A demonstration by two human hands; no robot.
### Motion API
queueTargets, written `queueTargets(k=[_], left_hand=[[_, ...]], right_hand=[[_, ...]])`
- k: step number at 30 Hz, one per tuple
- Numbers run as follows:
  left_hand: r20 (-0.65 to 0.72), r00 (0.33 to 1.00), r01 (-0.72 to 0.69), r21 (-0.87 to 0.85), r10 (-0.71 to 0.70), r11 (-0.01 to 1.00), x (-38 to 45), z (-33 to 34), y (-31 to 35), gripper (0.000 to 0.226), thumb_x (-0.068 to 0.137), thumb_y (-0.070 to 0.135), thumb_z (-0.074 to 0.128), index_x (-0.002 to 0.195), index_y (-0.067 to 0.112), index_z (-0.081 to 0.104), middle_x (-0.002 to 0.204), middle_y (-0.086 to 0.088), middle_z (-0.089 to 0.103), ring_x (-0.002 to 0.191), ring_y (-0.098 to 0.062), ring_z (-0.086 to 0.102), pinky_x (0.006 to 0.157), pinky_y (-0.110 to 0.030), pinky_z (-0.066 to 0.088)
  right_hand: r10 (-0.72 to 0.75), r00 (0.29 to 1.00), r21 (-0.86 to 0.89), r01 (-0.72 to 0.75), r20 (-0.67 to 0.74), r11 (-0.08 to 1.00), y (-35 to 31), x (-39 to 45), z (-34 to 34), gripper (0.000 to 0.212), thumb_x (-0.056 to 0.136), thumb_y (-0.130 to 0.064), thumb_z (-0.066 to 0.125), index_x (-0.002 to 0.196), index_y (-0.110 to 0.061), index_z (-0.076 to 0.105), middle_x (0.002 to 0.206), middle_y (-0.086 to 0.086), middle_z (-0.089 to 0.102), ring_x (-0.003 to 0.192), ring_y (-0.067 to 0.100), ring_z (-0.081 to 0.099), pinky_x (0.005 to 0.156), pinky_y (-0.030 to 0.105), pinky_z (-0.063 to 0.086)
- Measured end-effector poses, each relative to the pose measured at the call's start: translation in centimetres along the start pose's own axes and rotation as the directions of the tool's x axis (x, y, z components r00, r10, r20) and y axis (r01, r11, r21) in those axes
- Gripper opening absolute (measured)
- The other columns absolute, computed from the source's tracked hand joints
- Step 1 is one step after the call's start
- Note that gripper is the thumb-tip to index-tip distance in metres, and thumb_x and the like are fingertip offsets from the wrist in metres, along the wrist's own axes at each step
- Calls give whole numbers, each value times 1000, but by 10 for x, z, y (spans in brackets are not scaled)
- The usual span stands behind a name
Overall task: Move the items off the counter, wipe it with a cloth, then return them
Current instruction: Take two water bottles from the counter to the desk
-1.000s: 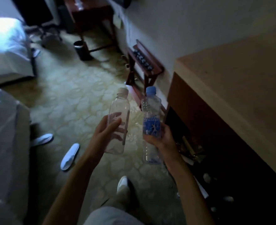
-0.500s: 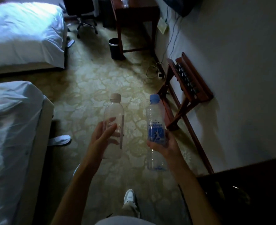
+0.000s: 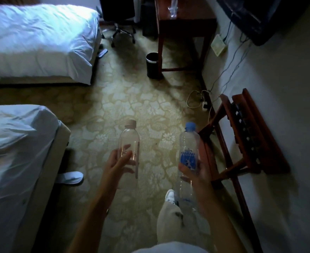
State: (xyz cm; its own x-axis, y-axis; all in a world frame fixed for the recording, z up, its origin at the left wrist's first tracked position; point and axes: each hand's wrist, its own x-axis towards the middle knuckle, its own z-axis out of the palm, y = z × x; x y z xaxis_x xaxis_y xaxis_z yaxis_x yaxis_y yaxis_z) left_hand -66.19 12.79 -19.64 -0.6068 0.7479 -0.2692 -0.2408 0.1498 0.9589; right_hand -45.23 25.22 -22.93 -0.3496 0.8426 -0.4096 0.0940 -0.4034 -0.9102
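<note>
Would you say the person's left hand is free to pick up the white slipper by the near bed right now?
Probably not: the left hand already grips the beige-capped bottle, and the white slipper lies on the carpet well below it.

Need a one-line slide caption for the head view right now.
Left hand holds a beige-capped clear bottle, right hand a blue-capped labelled bottle, above patterned carpet.

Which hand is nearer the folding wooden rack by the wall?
Right. The right hand, holding the blue-capped bottle, is just beside the wooden rack; the left hand, holding the clear bottle, is farther away, toward the beds.
</note>
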Motion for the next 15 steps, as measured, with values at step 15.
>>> queueTargets(k=[15], left_hand=[[-174, 983, -61, 2, 61, 998, 323, 27, 109, 60, 75, 53, 66, 127, 24, 58, 105, -7, 71, 92, -28, 70, 71, -38, 55]], right_hand=[[-30, 965, -66, 49, 262, 997, -191, 344, 130, 53, 79, -21, 75, 123, -15, 48, 116, 3, 63, 103, 19, 66, 79, 31, 57]])
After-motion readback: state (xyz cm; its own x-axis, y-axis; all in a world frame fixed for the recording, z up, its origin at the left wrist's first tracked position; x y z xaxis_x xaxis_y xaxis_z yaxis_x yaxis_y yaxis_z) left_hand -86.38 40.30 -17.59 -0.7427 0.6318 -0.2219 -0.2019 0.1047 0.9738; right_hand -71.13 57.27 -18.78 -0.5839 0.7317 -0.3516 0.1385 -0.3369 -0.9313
